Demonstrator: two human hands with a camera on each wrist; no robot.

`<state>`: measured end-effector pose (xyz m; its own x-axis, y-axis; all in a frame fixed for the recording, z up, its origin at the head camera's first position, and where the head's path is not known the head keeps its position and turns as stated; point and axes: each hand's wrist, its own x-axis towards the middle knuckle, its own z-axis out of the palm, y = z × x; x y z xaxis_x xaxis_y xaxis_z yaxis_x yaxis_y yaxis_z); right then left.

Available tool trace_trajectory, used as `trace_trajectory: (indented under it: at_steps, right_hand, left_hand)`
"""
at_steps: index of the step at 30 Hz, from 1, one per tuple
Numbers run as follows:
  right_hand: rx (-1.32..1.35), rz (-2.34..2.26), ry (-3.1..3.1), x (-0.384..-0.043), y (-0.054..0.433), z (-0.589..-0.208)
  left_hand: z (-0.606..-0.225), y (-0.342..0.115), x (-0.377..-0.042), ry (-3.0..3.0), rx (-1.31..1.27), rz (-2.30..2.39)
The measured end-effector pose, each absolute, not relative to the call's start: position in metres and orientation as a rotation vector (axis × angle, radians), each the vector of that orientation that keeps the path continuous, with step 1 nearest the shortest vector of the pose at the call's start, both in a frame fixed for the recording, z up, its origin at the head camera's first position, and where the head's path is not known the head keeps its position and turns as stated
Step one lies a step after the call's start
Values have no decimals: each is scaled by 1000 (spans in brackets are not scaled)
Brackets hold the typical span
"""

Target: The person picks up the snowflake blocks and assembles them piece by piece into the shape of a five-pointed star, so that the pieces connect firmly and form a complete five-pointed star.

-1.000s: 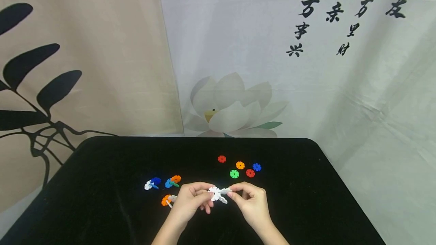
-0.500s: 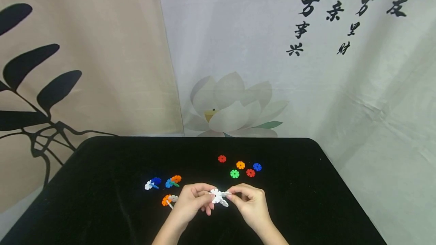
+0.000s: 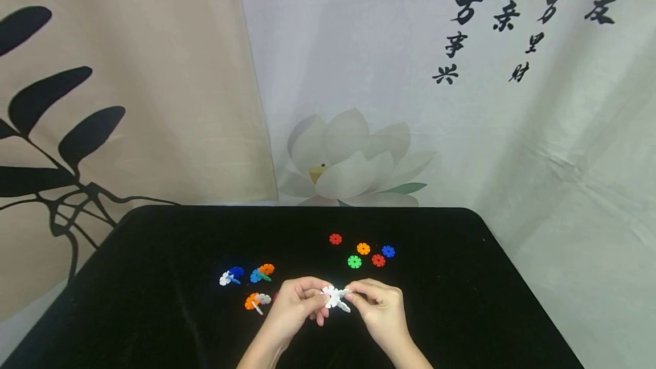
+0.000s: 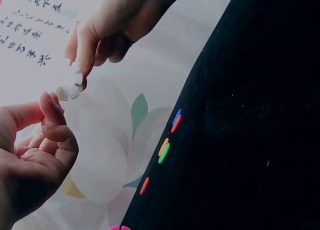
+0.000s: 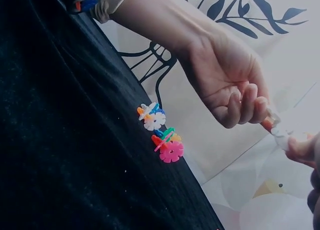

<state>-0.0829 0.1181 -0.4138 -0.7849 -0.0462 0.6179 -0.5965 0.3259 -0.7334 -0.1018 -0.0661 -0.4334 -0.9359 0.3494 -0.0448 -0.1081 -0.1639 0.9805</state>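
Observation:
My left hand (image 3: 297,307) pinches a white notched snowflake disc (image 3: 330,297) between thumb and fingers, its face toward the head camera. This disc is joined with other white snowflake discs (image 3: 343,304) in a small cluster. At the cluster's right end, my right hand (image 3: 381,313) pinches an edge-on white disc between thumb and forefinger. In the left wrist view the white cluster (image 4: 73,86) sits between both hands' fingertips, above the table. The right wrist view shows the cluster (image 5: 281,132) partly covered by fingers.
On the black table (image 3: 461,300), joined snowflake groups lie left: blue and white (image 3: 230,276), orange, blue and green (image 3: 262,273), orange and white (image 3: 256,301). A pink disc (image 5: 171,152) shows near them. Loose red, orange, green and blue discs (image 3: 363,249) lie behind the hands.
Both hands and the white cluster have shifted a little right and down in the head view, the left hand more. A bit of pink now shows beside the left hand. Both grips stay.

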Motion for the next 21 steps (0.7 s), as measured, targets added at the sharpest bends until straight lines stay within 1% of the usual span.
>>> trace_trajectory:
  at_steps: [11,21]
  right_hand:
    - [598,1461,-2088,-83,118,-414]
    - [587,1462,-2195,-84,128,-417]
  left_hand:
    - [-435,-71,-105,1851,315,2118]
    - [-443,-61,-105,1822,298,2124]
